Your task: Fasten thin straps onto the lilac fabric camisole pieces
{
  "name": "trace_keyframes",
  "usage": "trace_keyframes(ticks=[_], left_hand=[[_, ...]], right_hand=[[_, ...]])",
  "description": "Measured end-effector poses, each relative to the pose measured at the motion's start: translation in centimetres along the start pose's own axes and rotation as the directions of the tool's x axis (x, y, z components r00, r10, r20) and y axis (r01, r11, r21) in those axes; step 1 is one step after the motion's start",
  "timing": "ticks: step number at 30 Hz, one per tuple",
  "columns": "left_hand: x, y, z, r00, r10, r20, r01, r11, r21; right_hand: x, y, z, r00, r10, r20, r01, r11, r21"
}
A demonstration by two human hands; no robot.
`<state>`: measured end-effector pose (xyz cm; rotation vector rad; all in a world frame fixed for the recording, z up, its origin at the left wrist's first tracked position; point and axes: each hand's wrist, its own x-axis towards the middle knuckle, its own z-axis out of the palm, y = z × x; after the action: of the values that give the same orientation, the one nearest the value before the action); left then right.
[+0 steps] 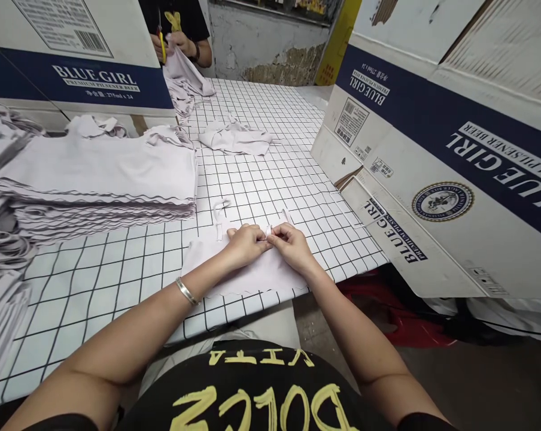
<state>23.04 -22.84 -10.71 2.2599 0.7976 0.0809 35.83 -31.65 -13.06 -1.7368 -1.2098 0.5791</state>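
A pale pink garment with thin straps lies flat at the near edge of the checked table. My left hand rests on its upper edge, fingers pinched on the fabric near the middle. Fingertip to fingertip with it, my right hand pinches the same edge beside a small white tag. One strap loops up on the garment's left side; part of the other shows behind my right hand.
Stacked pale garments cover the table's left side, and another garment lies farther back. Large cartons stand at right and back left. Across the checked table, a person holds yellow-handled scissors and fabric.
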Motion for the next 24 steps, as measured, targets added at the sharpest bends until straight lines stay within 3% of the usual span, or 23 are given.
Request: trace_keyframes(ticks=[3,5,7,10,14,16,19,21,24], left_hand=[[-1.7,-1.2,-1.3,0.990,0.043,-0.133,-0.027,0.992,0.119],[-4.6,-3.1,-2.5,0.955,0.016,-0.298,0.048,0.978,0.205],[-8.1,-5.4,-3.5,0.901,-0.135,-0.412,0.244,0.943,0.225],[-12.6,-7.8,-3.7,0.859,-0.338,-0.384,0.447,0.861,0.242],[-14.0,-7.6,-2.1,0.880,-0.337,-0.334,0.428,0.869,0.250],[-13.5,-6.8,-1.5,0.881,-0.342,-0.328,0.402,0.906,0.135],[-12.8,-5.7,-1.8,0.875,-0.401,-0.271,0.332,0.905,-0.267],[-13.0,-4.9,-3.3,0.896,-0.412,-0.163,0.252,0.776,-0.578],[-14.2,-3.4,-7.9,0.931,-0.362,-0.046,0.164,0.528,-0.833]], right_hand=[[-0.4,0.0,-1.4,0.971,-0.043,-0.234,-0.017,0.968,-0.249],[-1.5,0.1,-3.4,0.937,-0.009,-0.350,-0.143,0.904,-0.404],[-3.2,0.3,-5.5,0.939,0.123,-0.320,-0.272,0.837,-0.475],[-5.8,0.6,-7.4,0.942,0.305,-0.144,-0.334,0.784,-0.523],[-7.5,0.9,-7.4,0.909,0.400,-0.116,-0.409,0.806,-0.428],[-7.7,0.9,-7.0,0.899,0.413,-0.145,-0.436,0.810,-0.392],[-7.6,0.1,-6.9,0.902,0.420,-0.097,-0.429,0.859,-0.279],[-7.2,-1.1,-7.6,0.902,0.432,0.006,-0.432,0.902,0.011],[-6.1,-3.9,-9.9,0.915,0.394,0.091,-0.385,0.778,0.497]])
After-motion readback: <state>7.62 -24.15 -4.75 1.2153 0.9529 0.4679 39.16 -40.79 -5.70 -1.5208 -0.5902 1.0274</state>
